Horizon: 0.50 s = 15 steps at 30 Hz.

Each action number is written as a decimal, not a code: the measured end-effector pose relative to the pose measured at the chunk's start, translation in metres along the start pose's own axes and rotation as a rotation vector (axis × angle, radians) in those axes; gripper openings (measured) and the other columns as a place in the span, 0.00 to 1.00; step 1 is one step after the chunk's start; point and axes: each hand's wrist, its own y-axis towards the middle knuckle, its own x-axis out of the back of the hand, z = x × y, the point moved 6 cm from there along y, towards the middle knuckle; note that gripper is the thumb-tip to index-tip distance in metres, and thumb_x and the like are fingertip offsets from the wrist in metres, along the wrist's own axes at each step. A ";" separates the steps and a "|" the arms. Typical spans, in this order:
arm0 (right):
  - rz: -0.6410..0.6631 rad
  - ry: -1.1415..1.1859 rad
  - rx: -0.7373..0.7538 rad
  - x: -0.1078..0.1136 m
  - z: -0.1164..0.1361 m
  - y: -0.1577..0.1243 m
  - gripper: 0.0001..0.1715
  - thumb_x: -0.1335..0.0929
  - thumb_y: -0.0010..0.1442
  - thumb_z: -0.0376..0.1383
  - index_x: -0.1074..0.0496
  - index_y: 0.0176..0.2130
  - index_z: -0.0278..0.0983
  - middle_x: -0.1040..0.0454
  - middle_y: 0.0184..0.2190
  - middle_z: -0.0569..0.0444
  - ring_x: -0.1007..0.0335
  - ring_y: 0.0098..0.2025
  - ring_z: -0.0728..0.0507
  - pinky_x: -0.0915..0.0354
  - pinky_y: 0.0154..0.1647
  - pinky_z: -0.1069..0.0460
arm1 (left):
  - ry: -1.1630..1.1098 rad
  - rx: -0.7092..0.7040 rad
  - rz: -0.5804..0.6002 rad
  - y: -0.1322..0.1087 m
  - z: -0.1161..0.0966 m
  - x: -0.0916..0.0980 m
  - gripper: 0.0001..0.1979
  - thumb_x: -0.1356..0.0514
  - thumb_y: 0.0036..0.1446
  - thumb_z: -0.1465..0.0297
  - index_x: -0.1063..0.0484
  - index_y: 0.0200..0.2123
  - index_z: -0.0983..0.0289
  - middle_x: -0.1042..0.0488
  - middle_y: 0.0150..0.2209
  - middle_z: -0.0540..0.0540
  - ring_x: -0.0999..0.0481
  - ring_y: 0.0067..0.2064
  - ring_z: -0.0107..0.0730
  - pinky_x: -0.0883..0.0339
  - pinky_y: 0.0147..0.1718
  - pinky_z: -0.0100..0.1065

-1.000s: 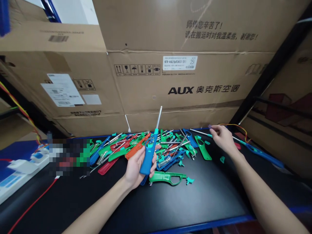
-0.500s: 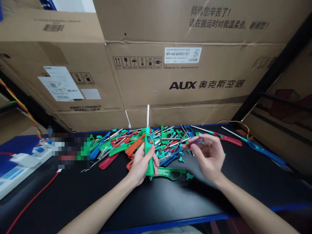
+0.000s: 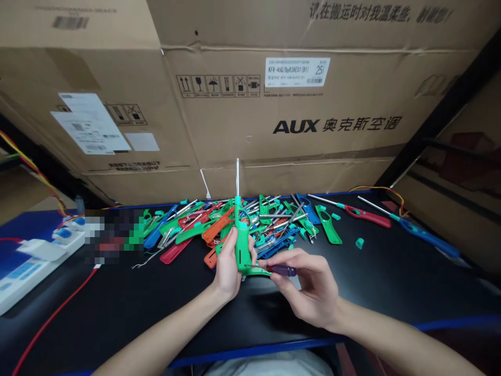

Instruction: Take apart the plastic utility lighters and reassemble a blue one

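My left hand (image 3: 228, 263) is closed around the handle of a green long-neck lighter (image 3: 243, 243), which stands upright with its metal tube pointing up. Between the thumb and fingers of my right hand (image 3: 309, 287) is a small screwdriver (image 3: 284, 270) with a dark purple handle. Its thin shaft points left, and the tip is at the lower end of the lighter's handle. Behind both hands lies a green handle shell (image 3: 258, 270), partly hidden by them. A heap of loose lighter parts (image 3: 219, 227), green, red, orange and blue with metal tubes, spreads just beyond.
A red lighter (image 3: 368, 215) and a blue lighter (image 3: 428, 237) lie at the right. Near them is a small teal cap (image 3: 359, 243). A white power strip (image 3: 43, 266) with a red cable (image 3: 58, 318) is at the left. Large cardboard boxes (image 3: 235, 141) stand behind the black tabletop (image 3: 176, 324).
My right hand has moved left and down, bringing the screwdriver to the lower end of the green lighter. My left hand still holds the lighter, now turned slightly. The view has tilted down a little.
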 end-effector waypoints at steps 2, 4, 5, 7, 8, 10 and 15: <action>-0.006 -0.017 0.005 -0.001 0.001 0.001 0.28 0.31 0.62 0.21 0.37 0.57 0.41 0.22 0.44 0.46 0.20 0.45 0.42 0.20 0.43 0.47 | -0.018 -0.007 -0.016 -0.001 0.001 -0.001 0.26 0.38 0.56 0.44 0.39 0.31 0.61 0.34 0.23 0.46 0.33 0.20 0.23 0.38 0.20 0.27; 0.000 -0.027 0.023 -0.002 0.003 0.002 0.29 0.30 0.62 0.21 0.37 0.57 0.41 0.22 0.44 0.46 0.20 0.45 0.42 0.20 0.42 0.47 | -0.027 -0.024 -0.036 -0.001 0.002 0.000 0.27 0.37 0.55 0.43 0.39 0.30 0.62 0.34 0.24 0.45 0.33 0.20 0.22 0.38 0.21 0.26; 0.005 -0.035 0.040 -0.002 0.005 0.002 0.30 0.30 0.62 0.21 0.36 0.58 0.41 0.21 0.44 0.46 0.20 0.45 0.43 0.20 0.42 0.47 | -0.024 -0.033 -0.041 -0.001 0.003 0.001 0.27 0.38 0.56 0.43 0.39 0.30 0.62 0.34 0.24 0.45 0.34 0.20 0.21 0.38 0.21 0.26; 0.017 -0.081 0.092 -0.004 0.009 0.001 0.34 0.29 0.62 0.21 0.37 0.62 0.41 0.21 0.44 0.47 0.19 0.45 0.43 0.20 0.41 0.50 | -0.004 -0.042 -0.037 -0.002 0.006 0.001 0.28 0.39 0.57 0.43 0.38 0.28 0.62 0.35 0.23 0.46 0.35 0.19 0.21 0.41 0.20 0.26; 0.022 -0.133 0.129 -0.004 0.011 0.000 0.35 0.29 0.62 0.22 0.37 0.63 0.41 0.20 0.43 0.47 0.19 0.44 0.44 0.20 0.41 0.51 | 0.002 -0.044 -0.036 -0.002 0.008 0.001 0.28 0.40 0.58 0.43 0.37 0.28 0.63 0.35 0.22 0.46 0.36 0.19 0.21 0.42 0.19 0.26; 0.027 -0.286 0.187 -0.006 0.016 -0.002 0.34 0.29 0.62 0.23 0.34 0.63 0.42 0.19 0.42 0.48 0.18 0.41 0.45 0.21 0.40 0.55 | -0.003 -0.042 -0.044 -0.003 0.013 0.002 0.27 0.39 0.57 0.43 0.36 0.28 0.63 0.34 0.22 0.46 0.37 0.19 0.21 0.45 0.18 0.26; -0.001 -0.425 0.262 -0.008 0.027 -0.002 0.34 0.25 0.62 0.32 0.32 0.64 0.43 0.20 0.41 0.49 0.18 0.39 0.45 0.20 0.38 0.54 | -0.050 -0.068 -0.088 -0.007 0.020 0.001 0.25 0.35 0.56 0.46 0.37 0.31 0.61 0.33 0.24 0.45 0.33 0.22 0.21 0.42 0.20 0.24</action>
